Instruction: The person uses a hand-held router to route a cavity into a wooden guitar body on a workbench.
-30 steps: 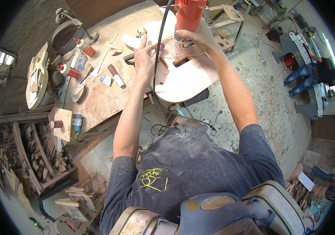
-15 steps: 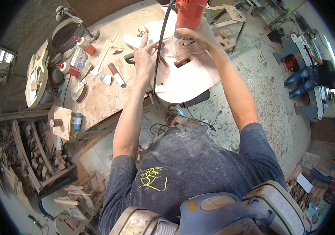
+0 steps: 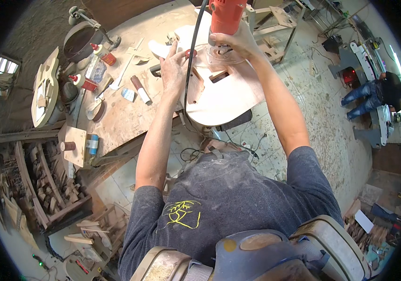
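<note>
My right hand (image 3: 238,40) grips a red power router (image 3: 226,14) standing on a clear baseplate (image 3: 224,56) over a pale guitar body (image 3: 224,100) with cut cavities. My left hand (image 3: 172,68) touches the body's left side, fingers apart, beside a small red knob (image 3: 191,53) partly behind the black cable (image 3: 187,84). The bit is not clearly visible. Left of the body lie a brown cylinder (image 3: 140,90), a blue-white block (image 3: 128,94) and two glue bottles (image 3: 103,54) on the dusty workbench (image 3: 120,122).
A desk lamp (image 3: 92,28), another guitar body (image 3: 44,89) and a board with cylinders (image 3: 73,147) occupy the bench's left. Wood scraps (image 3: 45,182) fill the lower left. A co-worker (image 3: 378,93) leans over equipment at right. Cables (image 3: 195,152) trail on the floor below the bench.
My hands and the router stay nearly still. The co-worker at right has shifted slightly.
</note>
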`<state>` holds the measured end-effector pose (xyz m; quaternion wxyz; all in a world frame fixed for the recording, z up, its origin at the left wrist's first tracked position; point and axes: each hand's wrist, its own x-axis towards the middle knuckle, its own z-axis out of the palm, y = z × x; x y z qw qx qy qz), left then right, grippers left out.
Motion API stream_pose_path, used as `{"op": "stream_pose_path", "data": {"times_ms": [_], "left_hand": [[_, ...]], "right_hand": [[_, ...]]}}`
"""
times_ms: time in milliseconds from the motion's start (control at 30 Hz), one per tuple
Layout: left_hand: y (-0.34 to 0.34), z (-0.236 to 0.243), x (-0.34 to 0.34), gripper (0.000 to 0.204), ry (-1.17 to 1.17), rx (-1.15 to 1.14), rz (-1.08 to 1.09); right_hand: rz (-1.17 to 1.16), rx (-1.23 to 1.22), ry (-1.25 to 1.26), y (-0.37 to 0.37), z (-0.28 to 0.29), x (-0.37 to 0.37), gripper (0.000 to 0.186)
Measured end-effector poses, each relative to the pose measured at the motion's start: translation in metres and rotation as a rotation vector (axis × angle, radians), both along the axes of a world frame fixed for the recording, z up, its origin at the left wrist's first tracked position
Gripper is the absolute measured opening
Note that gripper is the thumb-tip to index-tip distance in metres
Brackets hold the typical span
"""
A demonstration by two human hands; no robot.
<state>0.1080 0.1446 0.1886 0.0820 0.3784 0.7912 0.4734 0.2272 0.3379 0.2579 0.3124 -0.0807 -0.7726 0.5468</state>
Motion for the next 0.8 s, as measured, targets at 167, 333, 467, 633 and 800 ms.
{"op": "stream_pose_path", "data": {"times_ms": [167,333,467,633,800], "left_hand": [[0.0,0.004,0.0,0.031,0.01,-0.039,0.015],[0.0,0.004,-0.001,0.032,0.048,0.001,-0.002],[0.002,0.001,-0.004,0.032,0.013,0.005,0.026],[0.004,-0.002,-0.008,0.032,0.104,0.016,0.025],[0.006,-0.003,-0.013,0.027,0.105,-0.041,0.037]], "right_hand": [[0.023,-0.025,-0.069,0.003,0.005,0.0,0.043],[0.013,-0.05,-0.117,0.004,0.004,-0.004,0.047],[0.01,-0.005,-0.048,0.001,0.007,-0.006,0.039],[0.016,-0.001,-0.033,0.001,0.007,-0.008,0.039],[0.017,-0.007,-0.031,0.0,0.007,-0.012,0.04]]}}
